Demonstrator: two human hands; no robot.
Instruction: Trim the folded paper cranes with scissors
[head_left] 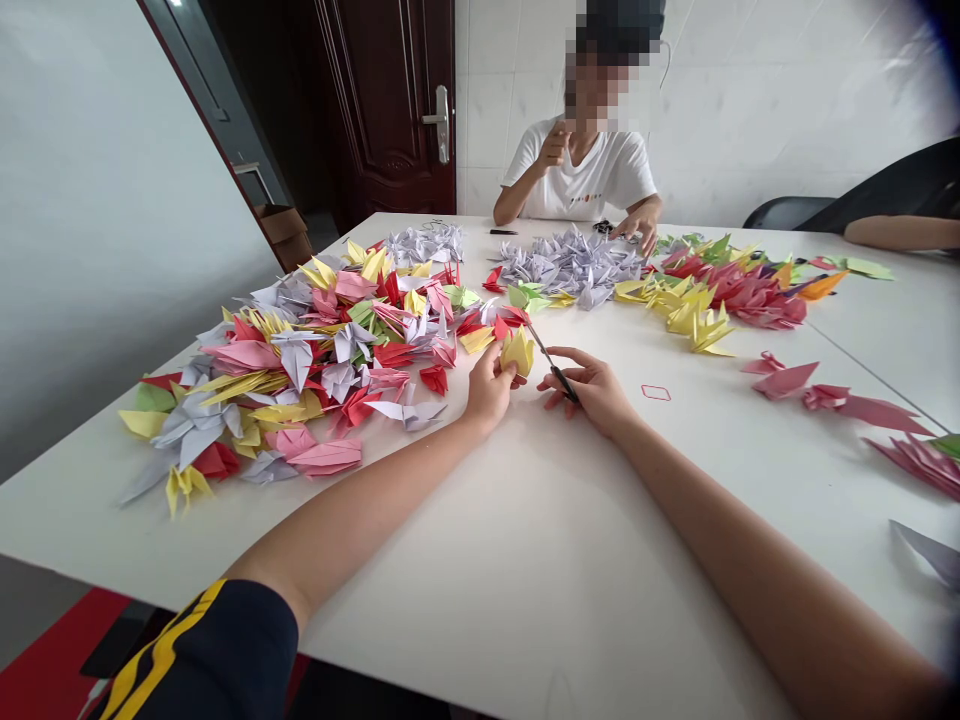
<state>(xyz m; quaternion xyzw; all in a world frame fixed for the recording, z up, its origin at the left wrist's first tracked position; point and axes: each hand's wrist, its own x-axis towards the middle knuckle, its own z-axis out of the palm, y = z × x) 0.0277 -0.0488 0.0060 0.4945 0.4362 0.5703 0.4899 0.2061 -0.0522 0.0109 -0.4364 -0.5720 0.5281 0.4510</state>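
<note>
My left hand (491, 388) pinches a yellow folded-paper piece (517, 352), shaped like a pointed bud, above the white table (480, 560). Close to its right, my right hand (592, 388) is closed around a slim tool (564, 384) with a black grip and a thin metal end. That metal end points up and away, just right of the yellow paper; whether it is scissors or tweezers I cannot make out. Beside my left hand spreads a big heap of folded paper pieces (300, 350) in pink, red, yellow, green and pale lilac.
Across the table a person in a white shirt (592, 170) rests one hand by a pale lilac paper pile (570, 262). Yellow and pink folded pieces (750, 290) lie farther right, with more pink ones (862, 405) nearer. Another person's forearm (900, 232) rests at the far right.
</note>
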